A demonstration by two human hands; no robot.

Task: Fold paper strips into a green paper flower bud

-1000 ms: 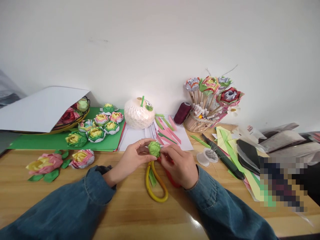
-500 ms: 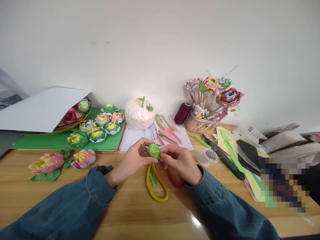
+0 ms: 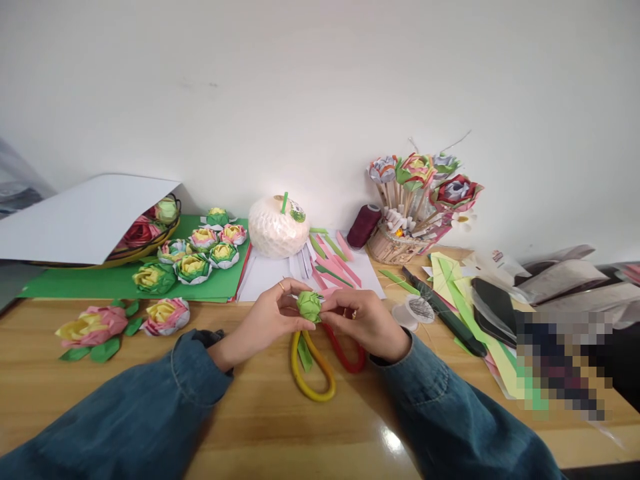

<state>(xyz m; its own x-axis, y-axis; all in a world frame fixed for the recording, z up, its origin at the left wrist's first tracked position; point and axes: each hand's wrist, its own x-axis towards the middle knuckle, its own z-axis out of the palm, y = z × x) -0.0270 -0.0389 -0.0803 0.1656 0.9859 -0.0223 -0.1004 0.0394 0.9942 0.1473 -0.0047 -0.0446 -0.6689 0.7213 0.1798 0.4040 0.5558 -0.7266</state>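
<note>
A person in denim sleeves sits at a wooden table (image 3: 150, 393) crowded with paper-craft supplies. Both hands meet at the middle of the view, just above the tabletop, around a small green folded-paper bud (image 3: 309, 306). The left hand (image 3: 273, 317) pinches the bud from its left side between thumb and fingers, and the right hand (image 3: 363, 320) pinches it from the right, fingertips pressed on the paper. Just beneath the hands lie scissors, one yellow handle loop (image 3: 310, 373) and one red handle loop (image 3: 345, 350) showing. The bud looks like an early stage: it is a tight green ball with no coloured petals opened, unlike the finished pieces around it. Judging by those, much folding or layering is left. At the left, a pink and yellow paper lotus (image 3: 93, 325) with green leaves lies on the wood, and a cluster of finished flowers (image 3: 193, 257) sits on a green sheet (image 3: 75, 283). Behind the hands are pink and green paper strips (image 3: 333, 260), a white netted ball (image 3: 278, 228), a dark red spool of thread (image 3: 364, 226), and a basket of paper flowers on sticks (image 3: 417, 200).
</note>
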